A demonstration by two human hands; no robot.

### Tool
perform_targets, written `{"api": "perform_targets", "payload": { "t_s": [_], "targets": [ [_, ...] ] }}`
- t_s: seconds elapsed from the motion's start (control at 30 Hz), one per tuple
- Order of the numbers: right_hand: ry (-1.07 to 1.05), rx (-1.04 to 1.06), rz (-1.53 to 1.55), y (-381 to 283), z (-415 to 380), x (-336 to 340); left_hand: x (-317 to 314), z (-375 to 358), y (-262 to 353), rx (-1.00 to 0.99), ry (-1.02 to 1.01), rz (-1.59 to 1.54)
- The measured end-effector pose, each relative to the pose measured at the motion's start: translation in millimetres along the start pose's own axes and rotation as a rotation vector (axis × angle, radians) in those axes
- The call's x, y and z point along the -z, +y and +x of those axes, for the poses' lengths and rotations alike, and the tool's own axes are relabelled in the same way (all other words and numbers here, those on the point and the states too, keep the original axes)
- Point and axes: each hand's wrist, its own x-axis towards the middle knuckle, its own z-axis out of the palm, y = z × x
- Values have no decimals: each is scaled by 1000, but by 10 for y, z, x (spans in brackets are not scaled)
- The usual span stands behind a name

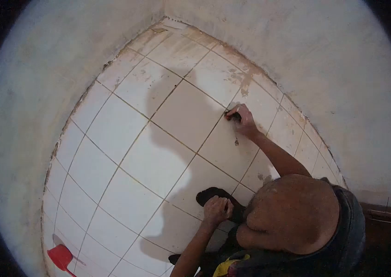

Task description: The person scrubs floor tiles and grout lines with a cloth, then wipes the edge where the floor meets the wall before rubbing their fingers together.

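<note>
The floor (126, 171) is laid with pale, smooth, square tiles, parted by thin brown grout lines; its landmark is the small dark piece (228, 115), which has a rough look and an orange-red patch, and lies at a grout line. The right hand (242, 118) is bent around this piece, the fingers closed to a narrow pinch; the piece sits at the fingertips, on their left side in the view, with its exact shape hidden by them; whether it touches the grout I cannot tell.

Below the piece in the view, near the right hand, lies a small crumbly brown clump (236, 142); above and to the right of the piece, brown smears (245, 83) stain the tile.

The left hand (217, 210) is well below the piece, curled into a loose fist beside a black foot covering (211, 195); I cannot tell whether it holds anything. Further below and right of the piece are a broad, rounded bare part of the body (292, 214) and dark cloth (351, 221); far to its lower left stands out a glossy red scoop-like thing (60, 256) with a thin handle; the mottled, matte wall (306, 51) rises beyond the piece.
</note>
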Motion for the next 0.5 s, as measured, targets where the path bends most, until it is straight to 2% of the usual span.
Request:
{"api": "perform_targets", "payload": {
  "t_s": [0.07,0.17,0.27,0.33,0.4,0.47,0.5],
  "targets": [
    [7,-5,-7,-5,-37,7,-36,-46,8,-21,102,15],
    [8,-14,-26,-136,-246,144,-64,-125,-41,20,-36,-16],
    [-1,-65,-39,-161,-702,258,12,19,165,6,9,70],
    [-7,-51,-48,-272,-710,315,-231,-250,-28,66,-35,-124],
    [-34,23,-56,-175,-575,315,-336,-234,-115,-6,-14,-120],
    [-51,117,-13,73,-568,233,-97,-74,-3,-196,31,80],
    [-92,31,-26,-230,-409,308,10,-10,92,-35,-13,43]
  ]
}}
